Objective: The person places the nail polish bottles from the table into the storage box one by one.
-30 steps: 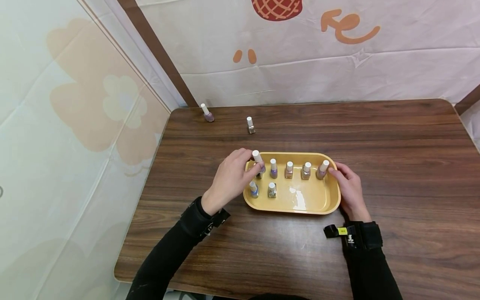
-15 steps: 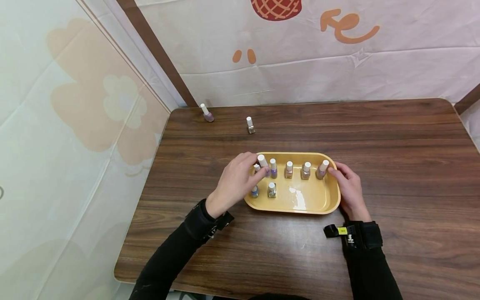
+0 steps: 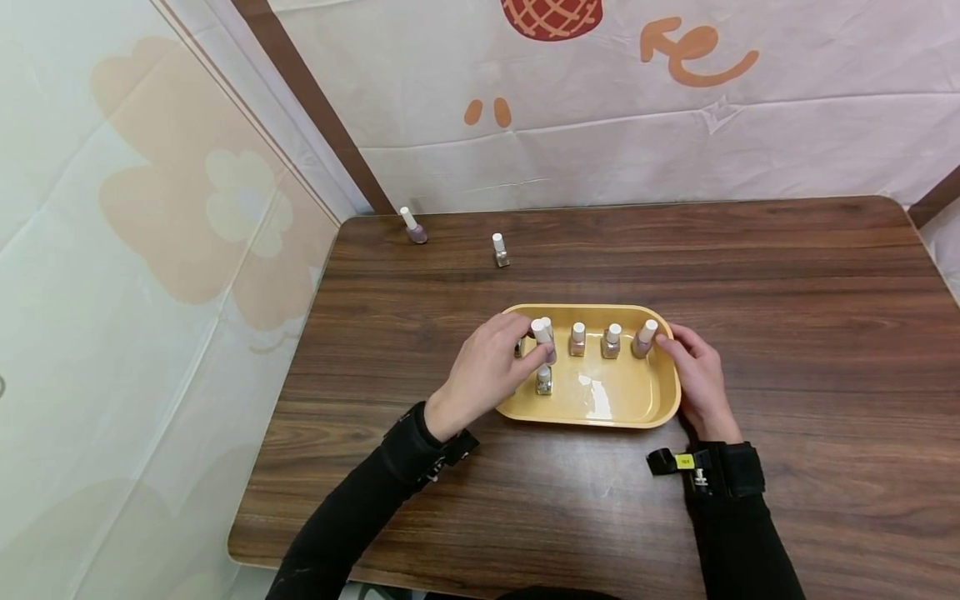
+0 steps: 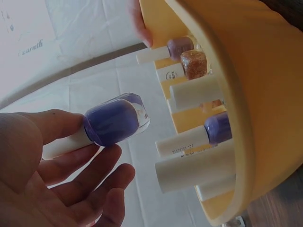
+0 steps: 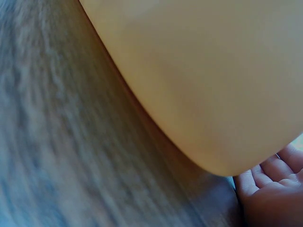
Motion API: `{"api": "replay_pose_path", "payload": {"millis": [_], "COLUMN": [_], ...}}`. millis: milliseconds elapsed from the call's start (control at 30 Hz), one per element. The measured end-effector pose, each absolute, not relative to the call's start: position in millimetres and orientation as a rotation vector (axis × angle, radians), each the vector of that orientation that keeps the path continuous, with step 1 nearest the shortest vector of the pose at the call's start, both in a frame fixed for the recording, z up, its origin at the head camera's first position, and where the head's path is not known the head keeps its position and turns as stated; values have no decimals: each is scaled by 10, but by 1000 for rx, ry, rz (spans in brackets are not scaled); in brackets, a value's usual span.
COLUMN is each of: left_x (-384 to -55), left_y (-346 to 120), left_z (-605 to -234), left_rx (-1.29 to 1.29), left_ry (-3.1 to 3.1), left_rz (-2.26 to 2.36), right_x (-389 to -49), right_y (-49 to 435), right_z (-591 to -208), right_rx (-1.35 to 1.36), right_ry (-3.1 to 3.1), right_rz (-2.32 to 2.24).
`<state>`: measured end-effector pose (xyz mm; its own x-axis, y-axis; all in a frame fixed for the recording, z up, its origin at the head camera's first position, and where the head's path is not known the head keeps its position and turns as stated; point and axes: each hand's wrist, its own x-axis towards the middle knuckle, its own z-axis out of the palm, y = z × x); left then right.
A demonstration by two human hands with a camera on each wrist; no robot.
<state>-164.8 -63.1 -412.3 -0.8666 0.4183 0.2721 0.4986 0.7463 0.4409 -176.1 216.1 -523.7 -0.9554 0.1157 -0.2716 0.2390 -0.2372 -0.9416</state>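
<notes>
My left hand (image 3: 483, 367) is over the left part of a yellow tray (image 3: 622, 393). Between its thumb and fingers it pinches a purple nail polish bottle (image 4: 113, 122) by the white cap, glass end pointing away from the palm in the left wrist view. Inside the tray stand several white-capped nail polish bottles: a row along the back, including a pinkish one (image 3: 577, 340) and a mauve one (image 3: 643, 342), and a glittery one (image 3: 543, 382) in front. The left hand hides the tray's left end. My right hand (image 3: 701, 375) grips the right end, thumb at the rim.
Two more nail polish bottles stand near the back of the wooden table (image 3: 825, 350): a mauve one (image 3: 416, 233) at the far left corner and a clear-looking one (image 3: 501, 252) to its right. A printed white cloth (image 3: 600, 150) hangs behind the table.
My left hand has moved right and slightly toward me over the tray, carrying the purple nail polish bottle. The right hand stays at the tray's right end.
</notes>
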Motion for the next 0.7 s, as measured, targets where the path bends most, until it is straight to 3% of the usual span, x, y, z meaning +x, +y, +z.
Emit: {"api": "replay_pose_path", "payload": {"millis": [700], "left_x": [-1629], "left_y": [-496], "left_z": [-4247], "left_rx": [-773], "left_ry": [-2797], "left_rz": [-682], "right_x": [-1775], "right_y": [2159], "right_z": [-5231], "right_rx": [446], "right_ry": [1871], "right_rz": [-2385]}}
